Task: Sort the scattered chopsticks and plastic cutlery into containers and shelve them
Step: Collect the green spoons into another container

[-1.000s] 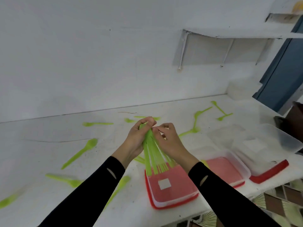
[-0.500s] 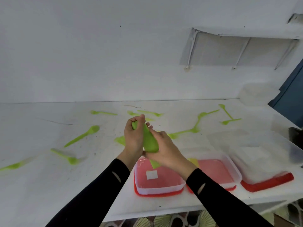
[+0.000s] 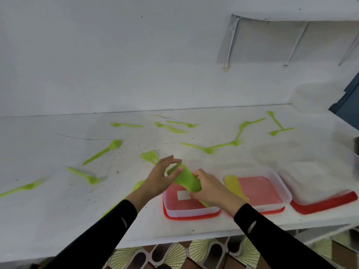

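L hand (image 3: 160, 178) and R hand (image 3: 210, 190) are both on one bundle of green plastic cutlery (image 3: 184, 178). It is held just above the surface (image 3: 58, 210), near its front edge, over the back-left corner of the left container (image 3: 194, 211).
- L grip: thumb and fingers curled round the bundle's upper end.
- R grip: closed round the lower end. A green tip pokes out below the hand, down into the tub.
- Bundle is blurred; cannot tell forks from spoons in it.

Three clear tubs stand in a row along the front-right edge, each on a red lid.
- Left container: white label on its floor.
- Middle container (image 3: 272, 206): holds a yellow utensil (image 3: 233, 183) along its left wall.
- Right container (image 3: 320, 171): blurred, contents cannot be told.

Loose green cutlery on the surface:
- green spoon (image 3: 105, 151), left of ctr.
- green utensil (image 3: 87, 176), nearer the front-left, type unclear.
- blurred green piece (image 3: 21, 189), at the left edge.
- back-edge pieces (image 3: 169, 127), several.
- chain of pieces (image 3: 223, 145), right of ctr.
- crossed pair (image 3: 279, 129), toward the back-right corner.

Wall shelf (image 3: 291, 18) on brackets, upper right. Both sleeves are black.
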{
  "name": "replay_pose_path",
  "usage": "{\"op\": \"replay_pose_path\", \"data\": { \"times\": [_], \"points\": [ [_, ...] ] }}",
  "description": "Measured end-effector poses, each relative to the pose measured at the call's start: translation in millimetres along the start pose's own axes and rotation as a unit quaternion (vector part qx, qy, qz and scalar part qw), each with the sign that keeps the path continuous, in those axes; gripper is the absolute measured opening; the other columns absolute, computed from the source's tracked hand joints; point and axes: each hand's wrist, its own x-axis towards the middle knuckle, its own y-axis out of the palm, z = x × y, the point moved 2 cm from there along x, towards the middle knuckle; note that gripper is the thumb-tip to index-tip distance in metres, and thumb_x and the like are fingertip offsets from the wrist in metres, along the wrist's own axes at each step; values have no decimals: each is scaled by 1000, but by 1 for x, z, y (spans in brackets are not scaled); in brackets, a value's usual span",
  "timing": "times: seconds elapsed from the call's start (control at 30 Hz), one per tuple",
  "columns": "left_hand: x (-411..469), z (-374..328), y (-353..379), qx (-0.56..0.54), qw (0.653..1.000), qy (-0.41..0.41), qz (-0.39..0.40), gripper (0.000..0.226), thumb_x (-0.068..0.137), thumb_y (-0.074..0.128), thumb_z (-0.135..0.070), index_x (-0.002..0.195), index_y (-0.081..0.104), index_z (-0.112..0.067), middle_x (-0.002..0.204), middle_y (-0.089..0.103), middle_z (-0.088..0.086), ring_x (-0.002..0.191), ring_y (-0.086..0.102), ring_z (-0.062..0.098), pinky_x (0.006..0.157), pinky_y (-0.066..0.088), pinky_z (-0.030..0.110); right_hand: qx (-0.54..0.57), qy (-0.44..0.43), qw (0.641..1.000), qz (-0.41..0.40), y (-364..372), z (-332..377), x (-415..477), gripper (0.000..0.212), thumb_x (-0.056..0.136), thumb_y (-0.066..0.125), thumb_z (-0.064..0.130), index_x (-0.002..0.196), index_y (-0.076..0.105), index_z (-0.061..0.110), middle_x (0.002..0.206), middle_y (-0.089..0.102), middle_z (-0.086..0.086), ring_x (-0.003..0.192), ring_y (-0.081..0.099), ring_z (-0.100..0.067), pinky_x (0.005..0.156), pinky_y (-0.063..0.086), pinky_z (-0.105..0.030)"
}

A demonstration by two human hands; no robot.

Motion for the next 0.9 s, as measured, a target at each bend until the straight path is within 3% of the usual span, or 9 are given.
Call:
{"op": "replay_pose_path", "data": {
  "times": [0.17,0.33,0.5,0.6,0.67,0.73,0.8,0.9],
  "points": [
    [6,22,0,107,993,-35,34,35,82,78,-28,115,70,-28,137,53,1,143,32,12,100,23,13,-109,9,994,4,17,-2,5,61,74,81,34,128,59,16,126,55,-6,120,49,-23,96,39,-29],
    [21,17,-3,175,978,-4,110,33,81,76,-32,114,71,-29,128,63,-6,143,28,12,114,20,30,-146,42,988,36,14,-1,9,68,72,80,45,132,57,24,130,44,-11,124,44,-27,101,39,-32],
    [34,0,-9,89,991,30,91,20,84,76,-30,104,72,-32,131,51,-8,125,43,2,101,31,20,-106,45,992,53,5,0,6,85,70,81,53,140,50,15,137,41,-10,132,40,-27,105,38,-36],
    [49,-14,-7,30,998,23,45,9,91,67,-25,97,72,-30,129,55,-7,115,55,7,88,43,15,-52,24,998,-4,-8,3,5,78,82,69,56,141,48,11,132,46,-5,121,49,-19,101,40,-29],
    [61,-25,0,18,998,26,45,12,93,63,-22,97,72,-29,127,57,-8,110,59,7,81,40,4,16,3,998,-56,-25,0,6,58,90,65,43,138,54,12,117,54,-1,93,57,-8,86,41,-16],
    [76,-38,11,3,997,44,56,14,94,62,-20,95,71,-31,125,58,-8,105,61,4,86,42,4,67,-15,992,-102,-48,-12,9,38,93,63,31,128,63,16,106,61,4,70,56,-1,74,44,-15],
    [85,-52,20,-4,996,54,72,17,94,62,-20,93,70,-34,124,58,-10,103,61,-2,87,42,6,87,-23,988,-123,-67,-25,12,27,94,62,27,119,68,20,102,63,8,67,57,-2,74,48,-18],
    [115,-76,46,-15,994,66,84,19,95,61,-17,92,70,-33,124,58,-9,102,61,-4,79,40,0,91,-14,987,-134,-106,-55,20,22,95,60,23,114,70,21,100,64,11,68,55,-3,71,43,-9]
  ]
}}
